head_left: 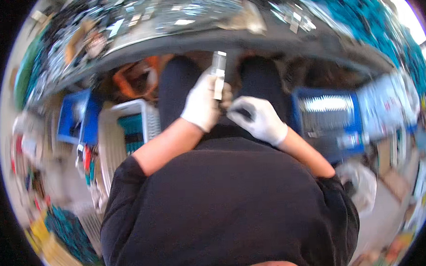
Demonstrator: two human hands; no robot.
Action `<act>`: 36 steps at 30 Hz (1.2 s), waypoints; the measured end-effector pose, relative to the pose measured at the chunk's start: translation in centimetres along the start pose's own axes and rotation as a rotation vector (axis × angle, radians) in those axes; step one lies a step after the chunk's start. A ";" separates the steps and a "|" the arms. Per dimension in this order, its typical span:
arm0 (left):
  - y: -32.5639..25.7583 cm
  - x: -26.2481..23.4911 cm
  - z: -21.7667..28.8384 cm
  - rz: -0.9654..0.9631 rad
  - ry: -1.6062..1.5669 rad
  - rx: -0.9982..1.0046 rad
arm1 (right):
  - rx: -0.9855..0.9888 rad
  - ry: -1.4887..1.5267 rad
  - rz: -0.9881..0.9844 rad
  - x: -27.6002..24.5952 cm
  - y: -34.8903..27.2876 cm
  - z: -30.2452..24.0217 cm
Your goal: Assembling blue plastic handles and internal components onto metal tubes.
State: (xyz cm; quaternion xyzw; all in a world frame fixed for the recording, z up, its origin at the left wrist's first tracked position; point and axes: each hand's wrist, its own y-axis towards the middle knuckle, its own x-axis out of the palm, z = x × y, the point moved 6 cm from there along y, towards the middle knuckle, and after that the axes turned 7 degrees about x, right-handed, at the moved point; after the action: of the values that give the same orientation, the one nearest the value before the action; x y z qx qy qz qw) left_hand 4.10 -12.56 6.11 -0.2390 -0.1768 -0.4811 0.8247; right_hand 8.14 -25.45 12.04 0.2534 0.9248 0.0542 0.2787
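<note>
Head view: white-gloved left hand [203, 101] holding silvery-white oblong strip [219, 72]; white-gloved right hand [261, 118] curled, contents unclear; apparently handling, next needing steadiness.

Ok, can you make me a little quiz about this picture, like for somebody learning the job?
1. Which hand holds the shiny narrow strip?
2. True or false: the right hand is bare.
3. What colour are the things inside the white plastic basket at the picture's left? A) yellow B) teal C) pink

Key:
1. The left hand.
2. False; it wears a white glove.
3. B, teal.
</note>
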 end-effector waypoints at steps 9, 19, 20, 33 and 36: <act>1.1 0.9 -1.2 -0.060 0.032 -0.215 | 0.813 -0.447 0.618 -19.9 -17.0 22.0; 3.1 -1.6 -2.8 0.037 0.033 -0.360 | 1.049 -0.603 0.205 -15.6 -15.1 27.1; 3.5 -1.4 -2.8 0.036 0.045 -0.354 | 1.043 -0.643 0.227 -14.7 -14.6 27.5; 6.4 -1.3 -4.3 0.051 0.084 -0.446 | 1.041 -0.520 0.095 -13.9 -13.1 28.8; 5.9 -1.8 -4.4 0.050 0.094 -0.469 | 1.065 -0.512 0.025 -13.0 -10.9 26.6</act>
State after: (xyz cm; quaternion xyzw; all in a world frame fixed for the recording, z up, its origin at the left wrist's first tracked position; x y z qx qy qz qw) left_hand 8.68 -11.26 0.24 -0.4057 -0.0157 -0.4990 0.7656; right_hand 27.15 -42.44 -6.55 0.3743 0.7247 -0.4774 0.3269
